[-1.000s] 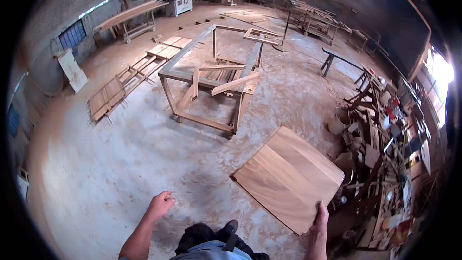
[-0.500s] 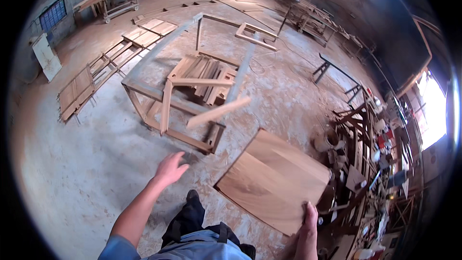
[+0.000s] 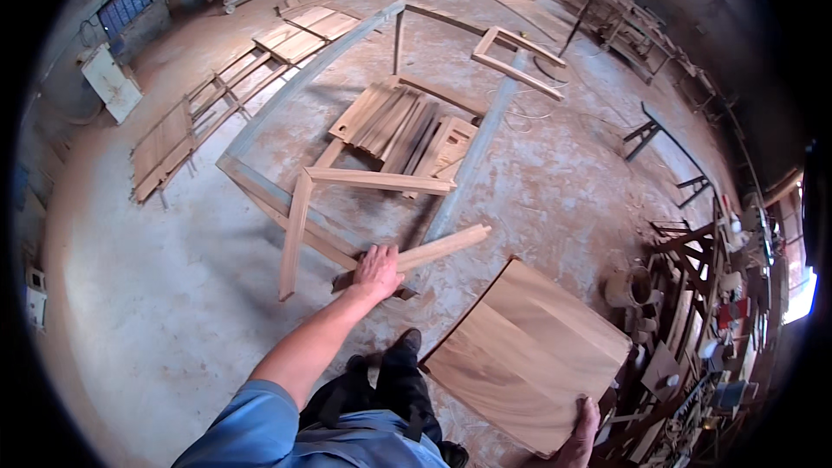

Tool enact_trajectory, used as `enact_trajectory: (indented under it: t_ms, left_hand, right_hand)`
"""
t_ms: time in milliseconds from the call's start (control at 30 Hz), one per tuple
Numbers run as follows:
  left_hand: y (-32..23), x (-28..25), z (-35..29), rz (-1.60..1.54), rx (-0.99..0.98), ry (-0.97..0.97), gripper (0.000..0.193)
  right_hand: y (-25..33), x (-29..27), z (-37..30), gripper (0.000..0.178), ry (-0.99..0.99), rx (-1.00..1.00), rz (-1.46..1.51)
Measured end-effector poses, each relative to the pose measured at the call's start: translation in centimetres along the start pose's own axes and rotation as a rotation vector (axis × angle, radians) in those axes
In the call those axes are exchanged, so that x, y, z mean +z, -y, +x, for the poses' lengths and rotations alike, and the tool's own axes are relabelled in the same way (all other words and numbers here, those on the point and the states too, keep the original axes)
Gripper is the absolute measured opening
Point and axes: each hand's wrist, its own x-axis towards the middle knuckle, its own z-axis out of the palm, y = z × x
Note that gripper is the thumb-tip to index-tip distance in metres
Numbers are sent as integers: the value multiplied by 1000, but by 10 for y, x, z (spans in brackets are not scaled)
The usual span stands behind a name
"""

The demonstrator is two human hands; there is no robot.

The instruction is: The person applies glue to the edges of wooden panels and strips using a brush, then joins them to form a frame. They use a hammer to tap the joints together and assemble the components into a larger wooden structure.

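My left hand (image 3: 379, 272) is closed over the near end of a loose wooden rail (image 3: 446, 245), which lies across the near corner of a large frame stand (image 3: 286, 104). My right hand (image 3: 582, 430) grips the near right edge of a flat wooden panel (image 3: 529, 347) with visible grain, thumb on top and the other fingers hidden beneath. Two joined wooden strips (image 3: 377, 178) form an L-shaped corner on the stand, just beyond my left hand. Inside the stand sits a stack of wooden boards (image 3: 403, 130).
A small wooden frame (image 3: 518, 62) rests on the stand's far right corner. Wood scraps and tubs (image 3: 628, 288) crowd the right side. A black metal trestle (image 3: 672, 147) stands farther right. Panels and strips (image 3: 204, 113) lie on the floor at left.
My left hand has moved forward and right, from free air onto the loose rail. My right hand still holds the panel. The view has shifted, and I am closer to the stand.
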Motion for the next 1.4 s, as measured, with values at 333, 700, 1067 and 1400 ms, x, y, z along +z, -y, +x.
enact_trajectory:
  t_ms: [333,700,1067,1400]
  left_hand:
    - [15,-58,1,-129,-109,-84,32]
    - [171,-137,15,-302,-654,-297,52]
    - [198,-108,37,-429,-634,-279,48]
    - [204,-95,21,-855,-591,-285,44]
  right_hand:
    - [-16,-82,186,70,-43,178,-259]
    - [-89,100,263,31,315,177,-127]
    - [-140,208,268,30,527,300,-65]
    - [-153,235,268,24,508,250,-138]
